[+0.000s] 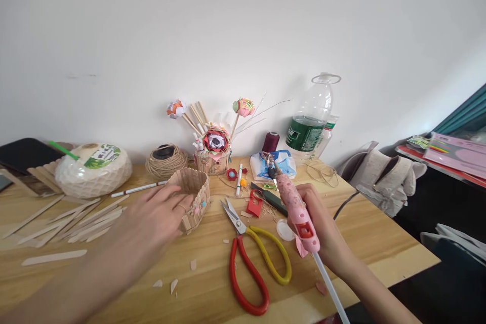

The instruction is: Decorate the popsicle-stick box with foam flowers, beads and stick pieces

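Note:
My right hand (317, 220) is wrapped round a pink hot glue gun (298, 207), its nozzle pointing up and away, with a white glue stick (328, 283) coming out of its back end. My left hand (161, 215) reaches across the near left side of a small basket (199, 197) made of wooden sticks, fingers stretched out over its wall; the thumb is hidden. Small pink and blue beads dot the basket's right side. Between my hands lie scissors (239, 228) with one red and one yellow handle, blades parted.
Loose craft sticks (83, 223) lie at left, near a white wrapped coconut (93, 172). Behind stand a twine ball (166, 162), a decorated flower holder (214, 154), maroon thread (271, 142) and a large plastic bottle (307, 131). A green-handled knife (269, 198) and wood scraps lie mid-table.

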`<act>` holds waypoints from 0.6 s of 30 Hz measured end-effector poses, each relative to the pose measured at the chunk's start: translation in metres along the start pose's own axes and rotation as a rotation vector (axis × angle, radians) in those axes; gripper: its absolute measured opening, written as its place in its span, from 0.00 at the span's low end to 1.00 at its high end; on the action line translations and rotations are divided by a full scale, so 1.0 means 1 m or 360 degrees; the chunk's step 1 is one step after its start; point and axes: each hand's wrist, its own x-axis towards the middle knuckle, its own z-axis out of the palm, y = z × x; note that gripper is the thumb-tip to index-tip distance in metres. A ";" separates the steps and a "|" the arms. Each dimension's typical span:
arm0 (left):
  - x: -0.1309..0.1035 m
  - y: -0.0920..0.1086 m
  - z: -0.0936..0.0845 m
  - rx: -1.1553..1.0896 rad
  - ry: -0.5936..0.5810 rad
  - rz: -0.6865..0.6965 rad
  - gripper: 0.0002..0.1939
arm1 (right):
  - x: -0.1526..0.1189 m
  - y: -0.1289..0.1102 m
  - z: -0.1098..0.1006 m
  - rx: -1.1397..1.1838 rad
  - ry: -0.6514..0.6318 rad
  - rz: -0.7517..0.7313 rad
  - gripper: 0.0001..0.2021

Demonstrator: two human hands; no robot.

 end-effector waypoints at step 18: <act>0.027 0.093 0.105 -0.1912 -0.0544 -0.0678 0.12 | 0.000 -0.013 0.025 -0.0458 0.0496 0.0107 0.07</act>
